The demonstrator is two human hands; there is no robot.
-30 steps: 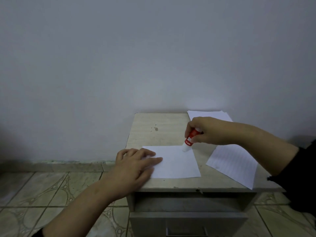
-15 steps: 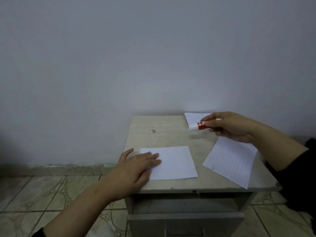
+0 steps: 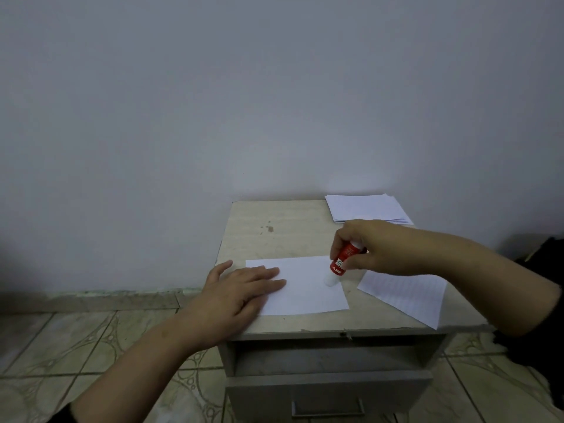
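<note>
Since half a second ago the right hand [image 3: 366,250] has swung back from the far paper stack to the white sheet. The glue stick [image 3: 341,261], then almost level with its white end toward 9 o'clock, now stands steeply with that end down. Take the worktop [image 3: 274,227] as a dial with 12 o'clock at the wall. At about 8 o'clock the left hand [image 3: 244,288] lies flat, fingers straight and a little apart, pressing the left part of the white sheet [image 3: 305,288]. That sheet lies around 6 o'clock, its long side running 9 to 3, close to the front edge. On its right part the glue stick's white tip touches the paper, well apart from the left fingertips. The stick's long axis is tilted, with the tip toward 7 o'clock and the red body rising toward 1 o'clock. There the right hand's fingers and thumb curl round the upper body and hide its top end. Just right of it, at 4 o'clock, a lined sheet [image 3: 403,296] lies askew, one corner past the front edge and its far part under the right hand. At 1 o'clock a stack of papers [image 3: 364,207] sits by the wall. Below the front edge are an open slot and a drawer [image 3: 326,395] with a handle.
</note>
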